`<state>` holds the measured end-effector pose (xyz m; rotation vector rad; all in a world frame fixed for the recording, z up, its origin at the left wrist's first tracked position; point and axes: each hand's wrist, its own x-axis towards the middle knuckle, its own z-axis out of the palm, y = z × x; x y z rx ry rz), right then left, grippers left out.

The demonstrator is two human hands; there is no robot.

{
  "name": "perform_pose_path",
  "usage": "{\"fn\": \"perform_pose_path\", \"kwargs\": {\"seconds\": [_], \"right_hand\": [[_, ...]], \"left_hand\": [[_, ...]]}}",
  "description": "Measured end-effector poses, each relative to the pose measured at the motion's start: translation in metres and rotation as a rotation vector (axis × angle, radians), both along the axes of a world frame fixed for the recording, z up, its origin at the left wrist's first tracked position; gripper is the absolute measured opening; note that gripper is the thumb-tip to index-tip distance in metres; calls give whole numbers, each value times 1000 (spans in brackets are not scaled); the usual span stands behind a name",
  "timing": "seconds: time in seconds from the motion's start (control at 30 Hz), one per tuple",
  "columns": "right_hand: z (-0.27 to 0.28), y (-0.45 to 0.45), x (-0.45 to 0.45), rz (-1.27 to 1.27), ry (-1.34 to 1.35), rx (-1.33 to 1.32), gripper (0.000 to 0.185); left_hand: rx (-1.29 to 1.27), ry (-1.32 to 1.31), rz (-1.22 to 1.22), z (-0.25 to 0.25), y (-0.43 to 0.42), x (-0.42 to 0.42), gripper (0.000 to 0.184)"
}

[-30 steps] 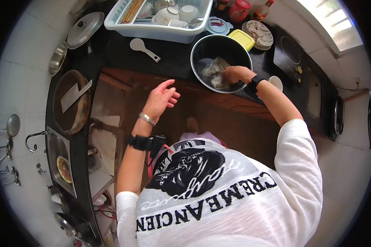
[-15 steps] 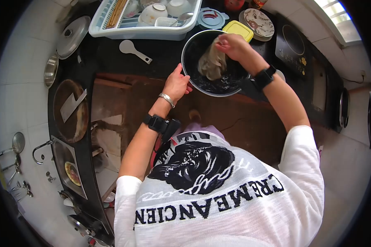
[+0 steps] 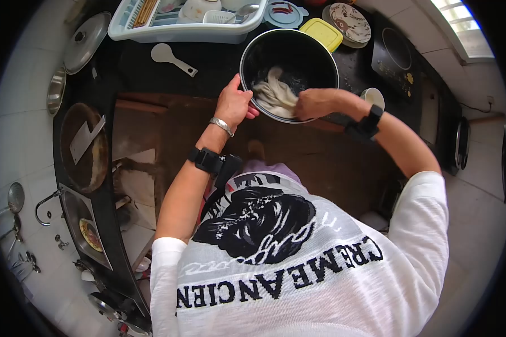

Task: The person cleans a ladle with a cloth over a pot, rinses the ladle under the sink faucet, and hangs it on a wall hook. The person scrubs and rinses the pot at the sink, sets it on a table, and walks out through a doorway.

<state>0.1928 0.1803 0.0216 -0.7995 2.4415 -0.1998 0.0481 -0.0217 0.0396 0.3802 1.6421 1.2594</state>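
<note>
A deep black pot [image 3: 315, 62] with a pale rim stands at the counter's front edge. Fingers of my left hand [image 3: 234, 104] grip its left rim, the thumb pointing up along the side. Inside lies a soft, pale beige, dough-like mass [image 3: 275, 95], stretched and folded; I cannot tell for sure what it is. My right hand [image 3: 314, 104] reaches in at the near right side, its fingers closed on the right end of this mass. The pot wall looks wet or streaked with white. The fingertips of my right hand are partly hidden.
Behind the pot are a dish rack [image 3: 180, 33], a yellow lid [image 3: 321, 35] and patterned plates [image 3: 349, 23]. A white rice paddle [image 3: 173, 59] lies to the left, a white cup [image 3: 373, 98] to the right. A cleaver [image 3: 87, 140] rests on a round chopping board [image 3: 84, 171].
My right hand has lowered from above the pot to its near right side, bringing the pale mass down against the near wall. My left hand stays on the rim.
</note>
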Motion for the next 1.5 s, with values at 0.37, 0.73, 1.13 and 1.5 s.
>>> {"fn": "perform_pose_path", "kwargs": {"seconds": [0.37, 0.73, 1.13, 1.5], "right_hand": [[70, 56, -10, -565, 257, 653, 13], [3, -33, -51, -338, -305, -132, 27], [-40, 17, -83, -599, 36, 198, 36], [-17, -4, -43, -784, -614, 227, 53]], "left_hand": [[-16, -13, 37, -1, 1, 0, 46], [18, -78, 120, 4, 0, 7, 48], [3, -28, 92, 5, 0, 9, 47], [25, -69, 161, 4, -2, 12, 55]]}}
